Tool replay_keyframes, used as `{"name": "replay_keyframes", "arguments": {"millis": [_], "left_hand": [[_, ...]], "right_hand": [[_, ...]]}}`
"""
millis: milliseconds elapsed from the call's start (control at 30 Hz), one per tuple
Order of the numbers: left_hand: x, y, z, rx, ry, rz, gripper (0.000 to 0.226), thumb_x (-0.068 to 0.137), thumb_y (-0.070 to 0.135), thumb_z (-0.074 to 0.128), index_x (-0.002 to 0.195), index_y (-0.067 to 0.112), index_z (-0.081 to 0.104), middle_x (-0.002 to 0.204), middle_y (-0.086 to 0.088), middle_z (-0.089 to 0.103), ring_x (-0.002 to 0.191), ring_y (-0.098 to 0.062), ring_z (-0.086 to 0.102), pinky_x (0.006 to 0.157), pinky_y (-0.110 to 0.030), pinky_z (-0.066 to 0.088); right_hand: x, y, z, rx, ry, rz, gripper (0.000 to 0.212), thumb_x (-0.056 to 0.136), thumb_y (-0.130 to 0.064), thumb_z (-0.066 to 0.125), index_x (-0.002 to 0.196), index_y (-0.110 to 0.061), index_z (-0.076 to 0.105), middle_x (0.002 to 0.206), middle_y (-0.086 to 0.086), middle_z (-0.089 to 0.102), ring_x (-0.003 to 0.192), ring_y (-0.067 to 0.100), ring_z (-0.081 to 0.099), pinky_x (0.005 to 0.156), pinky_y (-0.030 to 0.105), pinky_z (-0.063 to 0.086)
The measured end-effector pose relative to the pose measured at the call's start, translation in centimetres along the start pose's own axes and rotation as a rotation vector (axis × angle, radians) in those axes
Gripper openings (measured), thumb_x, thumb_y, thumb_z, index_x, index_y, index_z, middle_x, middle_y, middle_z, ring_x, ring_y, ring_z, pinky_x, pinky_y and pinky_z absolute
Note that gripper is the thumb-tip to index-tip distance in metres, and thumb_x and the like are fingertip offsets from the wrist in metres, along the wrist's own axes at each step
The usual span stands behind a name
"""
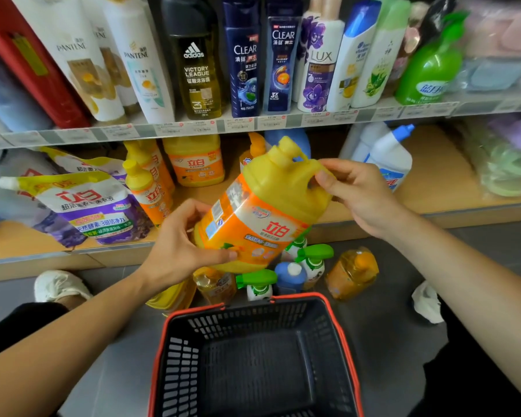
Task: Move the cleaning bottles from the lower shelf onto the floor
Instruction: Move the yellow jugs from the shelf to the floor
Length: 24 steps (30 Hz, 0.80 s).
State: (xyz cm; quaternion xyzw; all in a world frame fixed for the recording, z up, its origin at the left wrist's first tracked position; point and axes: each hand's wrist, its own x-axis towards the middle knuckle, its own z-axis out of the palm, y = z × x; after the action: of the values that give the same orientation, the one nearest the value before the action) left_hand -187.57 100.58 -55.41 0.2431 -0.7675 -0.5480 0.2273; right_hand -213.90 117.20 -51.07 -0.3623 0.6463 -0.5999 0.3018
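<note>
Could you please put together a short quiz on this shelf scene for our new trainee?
1. True or false: the yellow jug stands on the floor.
2. Which part of the jug does the right hand grip? A) the cap B) the handle C) the base
3. Fill in: the spray bottles on the floor have ___ triggers.

Key:
1. False. It is tilted in the air, and the left hand holds its lower end.
2. B, the handle.
3. Green.
</note>
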Motion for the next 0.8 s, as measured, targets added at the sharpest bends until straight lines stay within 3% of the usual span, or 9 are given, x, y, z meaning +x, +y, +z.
{"name": "replay_keyframes", "arguments": {"millis": [100, 167, 233, 267, 333, 400, 567, 733, 800], "left_hand": [[0.3, 1.7, -0.8, 0.197, 0.106, 0.115, 0.072, 0.048, 0.047, 0.091, 0.11, 0.024, 0.064, 0.104, 0.01, 0.07, 0.097, -0.008, 0.068, 0.079, -0.026, 0.059], [0.6, 2.7, -1.1, 0.366, 0.103, 0.163, 0.075, 0.048, 0.054, 0.086, 0.116, 0.027, 0.067, 0.108, 0.013, 0.069, 0.099, -0.005, 0.066, 0.084, -0.03, 0.057], [0.8, 3.4, -1.1, 0.509, 0.069, 0.202, 0.078, 0.049, 0.055, 0.084, 0.119, 0.024, 0.069, 0.11, 0.009, 0.069, 0.101, -0.011, 0.066, 0.088, -0.04, 0.056], [0.8, 3.6, -1.0, 0.559, 0.048, 0.213, 0.078, 0.05, 0.052, 0.085, 0.12, 0.022, 0.07, 0.111, 0.007, 0.069, 0.102, -0.014, 0.066, 0.088, -0.043, 0.055], [0.8, 4.1, -0.6, 0.618, 0.0, 0.227, 0.078, 0.05, 0.05, 0.086, 0.12, 0.021, 0.071, 0.112, 0.005, 0.069, 0.103, -0.017, 0.066, 0.088, -0.046, 0.055], [0.7, 4.5, -0.1, 0.635, -0.039, 0.249, 0.077, 0.05, 0.049, 0.086, 0.12, 0.022, 0.071, 0.111, 0.006, 0.07, 0.101, -0.017, 0.066, 0.086, -0.046, 0.055], [0.4, 5.2, 1.0, 0.575, -0.066, 0.286, 0.077, 0.049, 0.045, 0.088, 0.121, 0.027, 0.07, 0.112, 0.008, 0.069, 0.102, -0.014, 0.066, 0.086, -0.044, 0.055], [1.2, 5.1, 0.2, 0.318, -0.13, 0.36, 0.087, 0.061, 0.04, 0.094, 0.136, 0.021, 0.054, 0.13, 0.012, 0.061, 0.124, -0.01, 0.059, 0.1, -0.029, 0.051], [1.7, 4.4, -1.2, 0.288, -0.193, 0.297, 0.098, 0.061, 0.045, 0.093, 0.145, 0.024, 0.046, 0.138, 0.015, 0.054, 0.131, -0.009, 0.053, 0.103, -0.024, 0.048]], "right_hand": [[-0.2, -0.8, -0.5, -0.27, 0.166, -0.126, 0.045, 0.089, -0.009, 0.073, 0.133, -0.008, 0.061, 0.123, 0.007, 0.067, 0.113, 0.015, 0.064, 0.103, 0.041, 0.052], [-0.6, -2.0, -0.5, -0.473, 0.2, -0.387, 0.053, 0.085, -0.021, 0.075, 0.135, -0.014, 0.06, 0.129, 0.004, 0.063, 0.12, 0.015, 0.059, 0.103, 0.035, 0.049], [-1.3, -2.7, 0.5, -0.702, 0.034, -0.597, 0.069, 0.078, -0.044, 0.077, 0.139, -0.019, 0.056, 0.136, 0.001, 0.058, 0.126, 0.018, 0.053, 0.105, 0.037, 0.043], [-1.6, -2.6, 1.4, -0.837, -0.081, -0.598, 0.082, 0.074, -0.055, 0.077, 0.144, -0.022, 0.051, 0.141, -0.002, 0.054, 0.13, 0.018, 0.049, 0.106, 0.04, 0.04], [-2.2, -1.7, 3.3, -1.07, -0.286, -0.478, 0.101, 0.065, -0.07, 0.076, 0.15, -0.027, 0.042, 0.151, -0.006, 0.045, 0.134, 0.017, 0.043, 0.107, 0.042, 0.036], [-2.4, -0.3, 4.5, -1.137, -0.395, -0.369, 0.104, 0.064, -0.072, 0.077, 0.151, -0.028, 0.04, 0.151, -0.008, 0.047, 0.131, 0.018, 0.048, 0.104, 0.042, 0.041], [-1.9, 1.1, 5.1, -0.938, -0.355, -0.379, 0.08, 0.062, -0.063, 0.085, 0.13, -0.031, 0.057, 0.109, -0.013, 0.068, 0.093, 0.007, 0.061, 0.074, 0.04, 0.054], [-2.2, 2.6, 4.2, -0.398, -0.336, -0.209, 0.07, 0.062, -0.028, 0.096, 0.124, -0.025, 0.064, 0.109, -0.014, 0.072, 0.101, 0.002, 0.069, 0.082, 0.019, 0.056], [-2.2, 2.8, 3.9, -0.233, -0.345, -0.162, 0.064, 0.066, -0.019, 0.093, 0.122, -0.025, 0.064, 0.113, -0.009, 0.074, 0.104, 0.007, 0.07, 0.084, 0.018, 0.056]]}}
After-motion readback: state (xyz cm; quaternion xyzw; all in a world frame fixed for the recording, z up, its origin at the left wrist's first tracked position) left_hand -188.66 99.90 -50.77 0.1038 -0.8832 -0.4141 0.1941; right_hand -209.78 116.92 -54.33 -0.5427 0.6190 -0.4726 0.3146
